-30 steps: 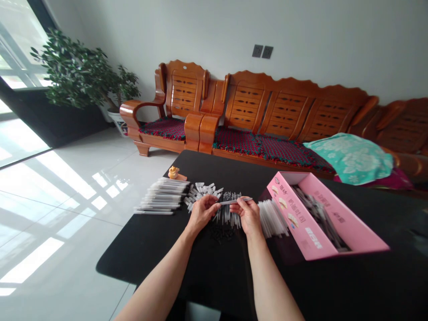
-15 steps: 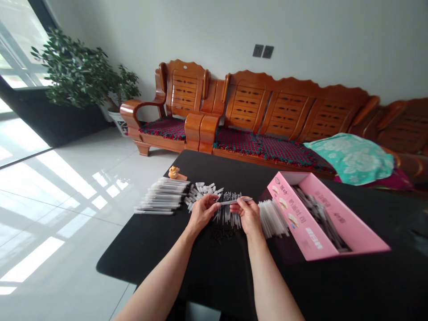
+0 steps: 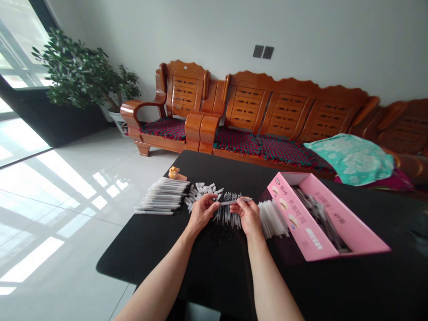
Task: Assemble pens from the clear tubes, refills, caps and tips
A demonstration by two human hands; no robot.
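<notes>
The left hand (image 3: 202, 212) and right hand (image 3: 249, 215) are pinching one slim, greyish pen (image 3: 228, 203); short whitish caps (image 3: 201, 191) are lying near.

the black table (image 3: 133, 254) lies open at lower left, beside the left forearm (image 3: 167, 269), and at bottom centre between it and the right forearm (image 3: 269, 272), giving a hand room to pass. at centre, a slim rod (image 3: 228, 203) bridges the left hand (image 3: 203, 211) and right hand (image 3: 249, 215), closing the gap over the thin refills (image 3: 230, 219). the pink box (image 3: 301, 229) walls off the right; the pens (image 3: 162, 196) and white caps (image 3: 201, 191) crowd centre left.
</notes>
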